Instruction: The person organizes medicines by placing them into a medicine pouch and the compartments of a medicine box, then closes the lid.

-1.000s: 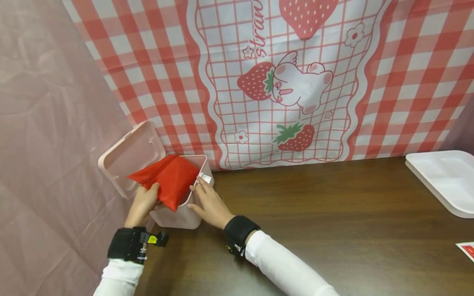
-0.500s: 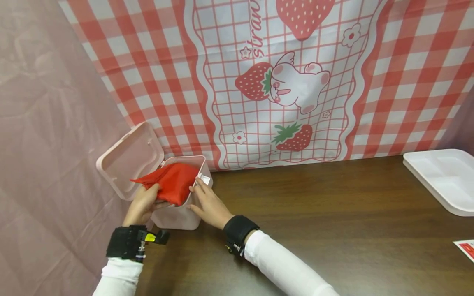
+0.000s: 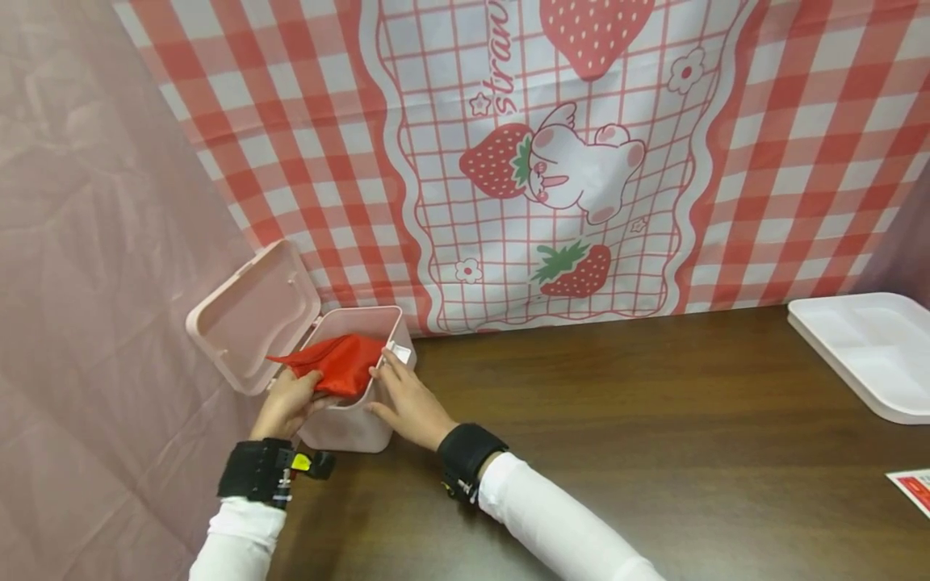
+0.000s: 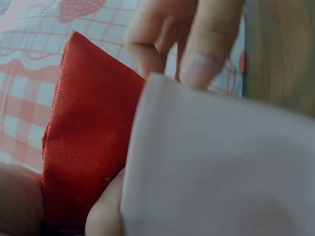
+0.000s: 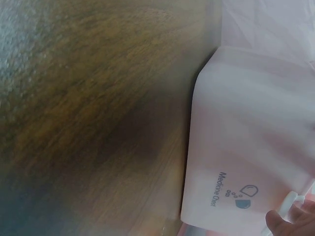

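A pale pink medicine chest (image 3: 345, 429) stands at the table's left with its lid (image 3: 254, 319) swung up; the right wrist view shows "Medicine Chest" printed on its wall (image 5: 236, 132). My left hand (image 3: 289, 403) pinches a red fabric pouch (image 3: 343, 365) between thumb and fingers, and the pouch lies partly down in the chest's opening. Seen from the left wrist, the pouch (image 4: 88, 128) sits just behind the chest's wall (image 4: 216, 162). My right hand (image 3: 416, 405) rests with fairly straight fingers on the chest's right rim, beside the white latch (image 3: 401, 353). The chest's contents are hidden.
A white divided tray (image 3: 831, 343) lies at the right end of the brown table (image 3: 596, 403). Nearer, at the right edge, is a red and white card (image 3: 914, 487). A checked strawberry cloth (image 3: 305, 161) hangs behind, and a pink curtain (image 3: 109, 323) on the left.
The red pouch has sunk lower into the chest, and its front corner no longer hangs over the rim. My left hand has shifted slightly with it. The right hand has stayed at the rim.
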Available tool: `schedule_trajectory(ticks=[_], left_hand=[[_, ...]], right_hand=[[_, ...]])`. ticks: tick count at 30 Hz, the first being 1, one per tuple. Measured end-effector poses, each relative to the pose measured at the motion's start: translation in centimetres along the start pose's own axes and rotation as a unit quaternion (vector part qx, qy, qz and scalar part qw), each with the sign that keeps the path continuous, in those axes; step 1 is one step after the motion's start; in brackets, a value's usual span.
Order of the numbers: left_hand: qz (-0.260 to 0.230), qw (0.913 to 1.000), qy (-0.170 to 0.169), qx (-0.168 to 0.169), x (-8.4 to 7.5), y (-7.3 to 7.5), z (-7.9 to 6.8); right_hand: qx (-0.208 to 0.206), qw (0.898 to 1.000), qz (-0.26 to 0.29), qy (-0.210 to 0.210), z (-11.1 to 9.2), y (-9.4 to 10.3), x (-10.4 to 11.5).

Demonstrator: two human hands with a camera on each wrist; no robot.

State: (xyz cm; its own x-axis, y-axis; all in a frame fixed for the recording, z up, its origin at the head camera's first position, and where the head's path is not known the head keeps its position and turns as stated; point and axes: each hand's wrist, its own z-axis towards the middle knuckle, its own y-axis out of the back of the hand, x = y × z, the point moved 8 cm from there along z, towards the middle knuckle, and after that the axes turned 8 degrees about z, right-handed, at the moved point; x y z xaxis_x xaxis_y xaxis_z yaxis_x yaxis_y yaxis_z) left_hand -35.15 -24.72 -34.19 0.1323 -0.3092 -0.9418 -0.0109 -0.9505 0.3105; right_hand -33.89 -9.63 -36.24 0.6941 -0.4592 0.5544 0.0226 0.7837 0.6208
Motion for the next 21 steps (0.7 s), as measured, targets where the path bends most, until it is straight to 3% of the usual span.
schedule_trajectory(ticks=[2,3,4,6,9,12,14,16,21], left_hand=[[0.098,0.9933,-0.025,-0.056,-0.3,1.0,-0.1],[0.151,0.9833,-0.039,-0.094,-0.5,1.6,-0.3],[0.204,0.9677,-0.054,-0.137,-0.8,2.3,-0.6],[0.286,0.9273,-0.085,-0.226,-1.3,3.5,-1.4],[0.307,0.8884,-0.146,-0.309,-1.8,4.3,-2.8],[0.311,0.8633,-0.216,-0.334,-2.1,4.0,-4.1],[0.325,0.8580,-0.243,-0.315,-2.2,3.5,-4.7],[0.348,0.8591,-0.246,-0.284,-2.2,2.9,-5.0],[0.402,0.8727,-0.187,-0.204,-1.7,2.3,-4.7]], right_hand=[[0.000,1.000,0.002,0.002,0.0,-0.1,0.0],[-0.001,1.000,0.002,0.004,0.0,-0.1,0.0],[-0.002,1.000,0.002,0.005,0.0,0.0,-0.1],[-0.004,1.000,0.003,0.007,0.0,0.0,0.0],[-0.009,1.000,-0.002,0.014,0.0,0.1,0.0],[-0.011,1.000,-0.003,0.020,0.0,0.1,0.1],[-0.012,1.000,-0.005,0.021,0.0,0.0,0.1],[-0.012,1.000,-0.006,0.021,0.0,0.0,0.1],[-0.011,1.000,0.001,0.010,0.0,0.0,0.0]])
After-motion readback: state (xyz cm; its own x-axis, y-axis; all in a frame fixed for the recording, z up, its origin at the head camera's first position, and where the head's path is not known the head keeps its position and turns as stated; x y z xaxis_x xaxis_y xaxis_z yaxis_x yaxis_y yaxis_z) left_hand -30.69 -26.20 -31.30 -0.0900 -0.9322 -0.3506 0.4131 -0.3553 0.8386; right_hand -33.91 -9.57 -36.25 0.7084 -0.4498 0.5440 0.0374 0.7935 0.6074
